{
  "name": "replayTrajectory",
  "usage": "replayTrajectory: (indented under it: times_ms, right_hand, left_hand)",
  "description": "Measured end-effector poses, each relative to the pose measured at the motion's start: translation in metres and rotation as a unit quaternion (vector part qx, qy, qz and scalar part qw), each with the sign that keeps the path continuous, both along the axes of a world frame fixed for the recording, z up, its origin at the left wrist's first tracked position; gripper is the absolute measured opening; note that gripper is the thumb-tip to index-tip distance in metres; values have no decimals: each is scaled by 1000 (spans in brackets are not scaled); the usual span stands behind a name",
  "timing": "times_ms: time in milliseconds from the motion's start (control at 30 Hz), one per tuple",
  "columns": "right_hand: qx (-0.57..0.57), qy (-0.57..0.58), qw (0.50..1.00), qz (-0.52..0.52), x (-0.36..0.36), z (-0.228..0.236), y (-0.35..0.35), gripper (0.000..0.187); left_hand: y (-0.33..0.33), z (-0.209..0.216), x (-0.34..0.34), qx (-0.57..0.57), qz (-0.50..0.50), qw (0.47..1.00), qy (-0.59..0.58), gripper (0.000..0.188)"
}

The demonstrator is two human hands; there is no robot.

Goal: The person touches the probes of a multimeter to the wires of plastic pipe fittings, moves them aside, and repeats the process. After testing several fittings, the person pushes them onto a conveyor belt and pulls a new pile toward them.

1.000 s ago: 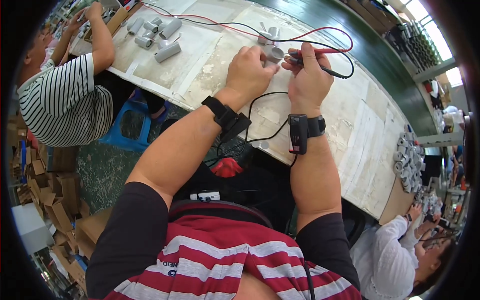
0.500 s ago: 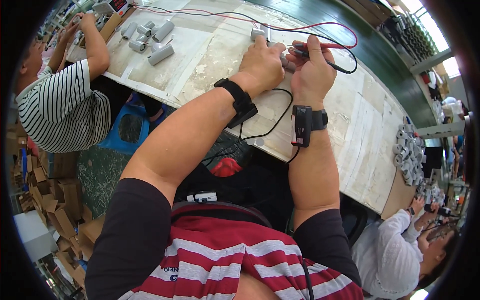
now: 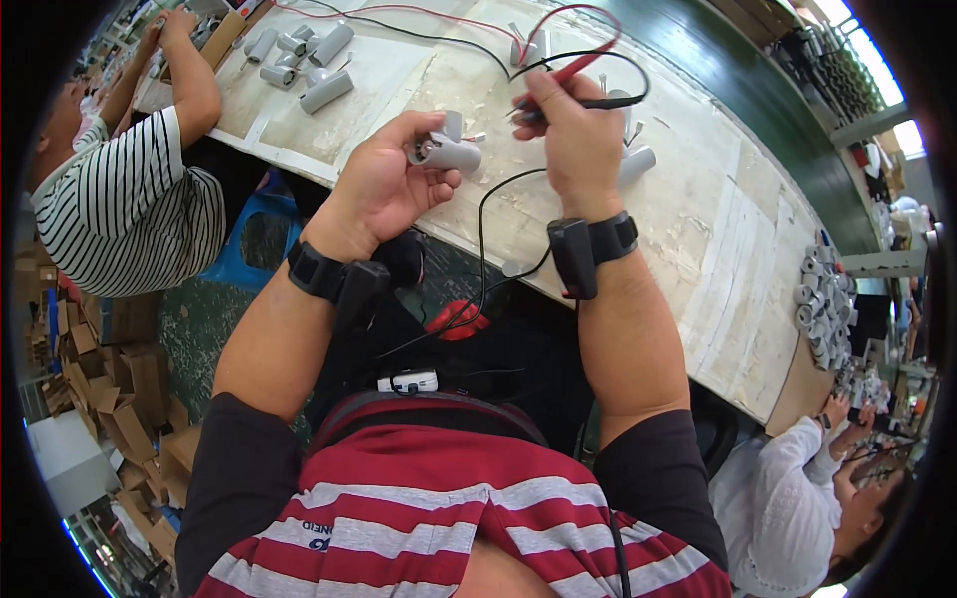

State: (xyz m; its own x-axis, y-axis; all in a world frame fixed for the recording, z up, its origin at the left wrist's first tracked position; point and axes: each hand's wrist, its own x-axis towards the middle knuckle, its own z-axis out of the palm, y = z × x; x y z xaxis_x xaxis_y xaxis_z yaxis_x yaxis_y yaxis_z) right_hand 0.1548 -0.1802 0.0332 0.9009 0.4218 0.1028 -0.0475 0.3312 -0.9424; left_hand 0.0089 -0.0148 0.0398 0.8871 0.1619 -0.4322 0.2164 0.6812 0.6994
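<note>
Over at eleven o'clock, the left hand (image 3: pixel 384 189) grips a grey cylinder (image 3: pixel 454 156) above the table (image 3: pixel 718 259); the right hand (image 3: pixel 576 140), at one, holds a red probe (image 3: pixel 581 66) and a black probe (image 3: pixel 610 103). Spare cylinders (image 3: pixel 327 92) lie farther out at eleven, a grey heap (image 3: pixel 825 314) at three.

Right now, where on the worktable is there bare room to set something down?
The widest bare patch of worktable lies between the cylinder beside the right hand and the grey pile; a smaller one separates the left hand from the cylinder cluster. It's crowded around the right hand, where leads loop.
</note>
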Motion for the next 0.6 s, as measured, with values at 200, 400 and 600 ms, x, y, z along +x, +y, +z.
replayTrajectory:
  times_ms: [200, 400, 600]
  right_hand:
    - [-106, -35, 992, 65, -19, -7, 14, 21]
    - [-145, -21, 984, 103, -24, -9, 17, 20]
    - [-171, -38, 978, 110, -28, -13, 18, 20]
  left_hand:
    - [-10, 13, -13, 8, 44, 998, 32, 43]
    - [-17, 11, -21, 31, 91, 993, 65, 50]
    - [-20, 11, -23, -2, 119, 992, 49, 51]
